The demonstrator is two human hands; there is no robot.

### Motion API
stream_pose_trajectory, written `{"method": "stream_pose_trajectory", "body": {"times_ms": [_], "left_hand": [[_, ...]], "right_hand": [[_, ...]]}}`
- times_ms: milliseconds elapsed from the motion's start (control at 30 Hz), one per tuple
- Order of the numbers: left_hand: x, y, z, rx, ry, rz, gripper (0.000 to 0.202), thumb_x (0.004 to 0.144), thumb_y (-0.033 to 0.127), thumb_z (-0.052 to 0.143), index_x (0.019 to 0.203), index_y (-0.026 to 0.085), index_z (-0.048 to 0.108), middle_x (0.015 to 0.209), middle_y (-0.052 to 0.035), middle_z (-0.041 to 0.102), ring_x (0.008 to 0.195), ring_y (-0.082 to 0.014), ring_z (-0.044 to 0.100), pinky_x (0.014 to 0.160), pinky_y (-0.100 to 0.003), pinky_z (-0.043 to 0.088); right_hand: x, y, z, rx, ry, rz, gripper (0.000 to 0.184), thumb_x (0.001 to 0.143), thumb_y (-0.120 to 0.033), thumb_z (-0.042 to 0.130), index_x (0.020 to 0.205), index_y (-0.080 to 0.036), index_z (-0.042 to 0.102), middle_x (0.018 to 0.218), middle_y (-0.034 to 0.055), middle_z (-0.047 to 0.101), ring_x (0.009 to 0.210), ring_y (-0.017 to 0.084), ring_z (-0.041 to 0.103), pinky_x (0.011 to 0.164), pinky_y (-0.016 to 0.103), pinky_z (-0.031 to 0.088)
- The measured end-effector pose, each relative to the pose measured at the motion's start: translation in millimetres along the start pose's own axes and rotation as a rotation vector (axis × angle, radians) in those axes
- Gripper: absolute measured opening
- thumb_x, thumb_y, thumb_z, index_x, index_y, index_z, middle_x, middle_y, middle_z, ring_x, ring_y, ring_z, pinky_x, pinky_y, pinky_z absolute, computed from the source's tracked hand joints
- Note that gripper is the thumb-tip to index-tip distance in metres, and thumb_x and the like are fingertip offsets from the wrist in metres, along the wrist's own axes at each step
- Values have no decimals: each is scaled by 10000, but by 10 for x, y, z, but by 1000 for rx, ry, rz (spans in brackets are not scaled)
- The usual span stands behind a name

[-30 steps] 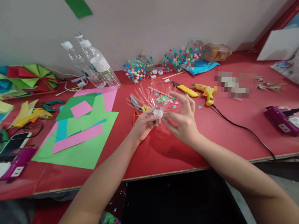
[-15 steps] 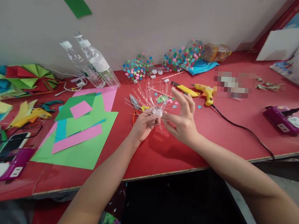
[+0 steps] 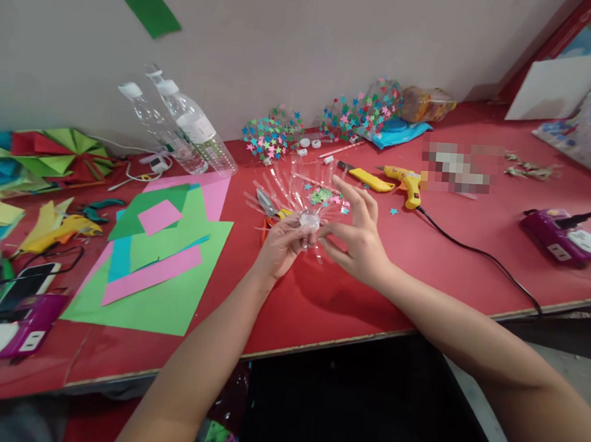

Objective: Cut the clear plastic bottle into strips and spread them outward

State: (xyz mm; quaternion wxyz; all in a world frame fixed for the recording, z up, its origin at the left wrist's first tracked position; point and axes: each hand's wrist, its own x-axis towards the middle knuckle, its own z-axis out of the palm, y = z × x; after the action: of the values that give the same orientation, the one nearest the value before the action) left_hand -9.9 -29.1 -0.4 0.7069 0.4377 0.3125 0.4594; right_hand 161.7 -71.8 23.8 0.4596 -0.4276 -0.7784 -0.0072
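Note:
My left hand (image 3: 280, 248) is closed around the neck of a clear plastic bottle piece (image 3: 309, 220), cut into thin strips that fan outward. On the right side of the piece, my right hand (image 3: 361, 242) brings thumb and forefinger together at one strip, its other fingers raised and spread. The pinched tip is small and hard to make out. Just behind the fan lie scissors (image 3: 265, 202) with orange and yellow handles, partly covered by strips. Small coloured stars (image 3: 321, 195) show through and beside the clear plastic.
A yellow cutter knife (image 3: 371, 179) and a corded yellow glue gun (image 3: 405, 180) lie behind my right hand. Coloured paper sheets (image 3: 170, 313) spread to the left. Plastic bottles (image 3: 196, 125) and star-covered clear balls (image 3: 268, 136) stand by the wall. A purple power strip (image 3: 565, 237) is far right.
My right hand has shifted very slightly left and its fingers have tilted a little. The bottle piece stays in my left hand at nearly the same place.

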Motion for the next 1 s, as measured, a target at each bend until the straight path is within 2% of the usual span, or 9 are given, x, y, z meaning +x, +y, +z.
{"method": "stream_pose_trajectory", "body": {"times_ms": [167, 433, 600, 833, 933, 1000], "left_hand": [[16, 10, -12, 71, 41, -1, 268, 617, 243, 813, 809, 131, 664, 625, 4, 647, 540, -81, 567, 520, -193, 425], [28, -15, -52, 58, 43, 0, 222, 635, 219, 784, 817, 140, 684, 632, -1, 654, 528, -83, 560, 514, -207, 433], [20, 20, -28, 28, 60, -5, 325, 600, 204, 789, 898, 133, 680, 645, -5, 680, 548, -112, 621, 552, -221, 480], [8, 64, 12, -1, 65, -9, 423, 584, 180, 785, 985, 162, 653, 812, -19, 729, 632, -146, 683, 635, -271, 532], [12, 69, -1, -19, 66, -12, 454, 579, 169, 785, 1010, 171, 641, 847, -22, 731, 637, -139, 686, 642, -261, 532], [16, 64, -17, -28, 39, -11, 431, 608, 174, 774, 1017, 170, 637, 873, -32, 731, 643, -128, 683, 651, -248, 533]], "right_hand": [[16, -1, -44, -17, 123, 33, 107, 831, -199, 606, 796, -241, 698, 1526, 12, 330, 1378, 310, 332, 1112, 572, 290], [10, -7, -50, -33, 82, 26, 63, 805, -247, 632, 833, -256, 688, 1515, 4, 341, 1373, 319, 329, 1113, 574, 276], [29, -43, -128, -3, 144, 1, 74, 821, -280, 603, 845, -260, 670, 1480, 16, 390, 1332, 316, 403, 1087, 556, 305], [31, -33, -201, 138, 263, 111, 144, 872, -271, 538, 795, -247, 658, 1306, 39, 539, 1218, 291, 503, 1033, 523, 372], [43, -23, -196, 170, 269, 115, 171, 886, -252, 524, 755, -246, 634, 1114, 41, 619, 1074, 246, 565, 971, 484, 416], [55, -22, -186, 212, 223, 89, 193, 899, -224, 510, 740, -239, 617, 964, 37, 640, 945, 206, 590, 898, 433, 454]]}}
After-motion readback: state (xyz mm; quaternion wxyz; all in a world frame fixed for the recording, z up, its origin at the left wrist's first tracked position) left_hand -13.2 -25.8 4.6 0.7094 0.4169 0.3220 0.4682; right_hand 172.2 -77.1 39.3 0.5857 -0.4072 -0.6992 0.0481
